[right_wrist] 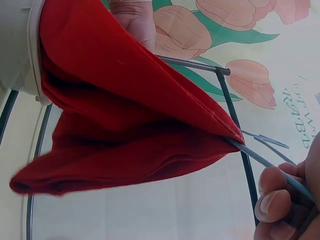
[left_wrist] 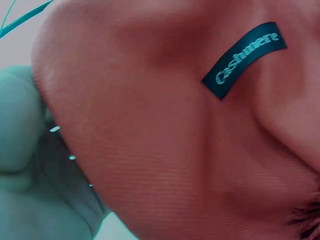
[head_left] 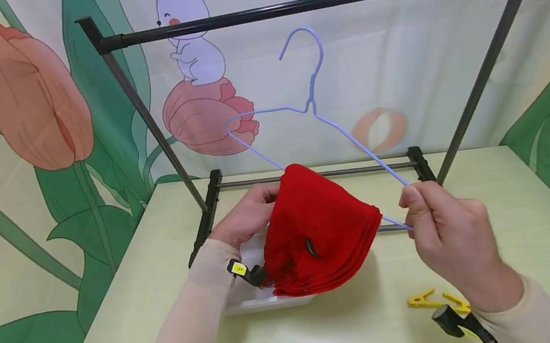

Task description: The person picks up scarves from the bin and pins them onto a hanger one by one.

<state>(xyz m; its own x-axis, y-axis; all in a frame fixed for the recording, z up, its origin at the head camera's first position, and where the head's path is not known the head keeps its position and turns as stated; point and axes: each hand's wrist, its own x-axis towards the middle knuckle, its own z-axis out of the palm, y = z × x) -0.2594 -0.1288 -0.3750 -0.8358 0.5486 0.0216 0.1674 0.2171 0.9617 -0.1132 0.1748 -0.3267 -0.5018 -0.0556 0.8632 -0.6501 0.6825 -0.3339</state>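
**A:** Which way does the hanger point?

**B:** Its hook is up and tipped away from the person, toward the black rail of the rack, below that rail and not touching it. Its long axis, the bottom wire, slants from upper left, behind the red cloth, down to the right hand. There is one hanger, pale lilac wire.

**A:** And the cloth?

**B:** One red folded cloth, draped over the hanger's lower wire, hanging down with its layered edges toward the table. It sits in front of the rack's base, above a white tray.

**A:** The hands?

**B:** The right hand pinches the hanger's wire at its right end, thumb and fingers curled round it; the right wrist view shows the fingertips clamped on the wire just beside the cloth's corner. The left hand grips the cloth's left side, fingers tucked behind the fabric. The two hands are apart, one on either side of the cloth.

**A:** Any writing?

**B:** A dark label sewn on the cloth reads "Cashmere" in the left wrist view. Some lettering on the backdrop shows in the right wrist view, but I cannot read it.

**A:** Anything else to count?

**B:** Two yellow clothespins lie on the table, right of the tray, near the right wrist.
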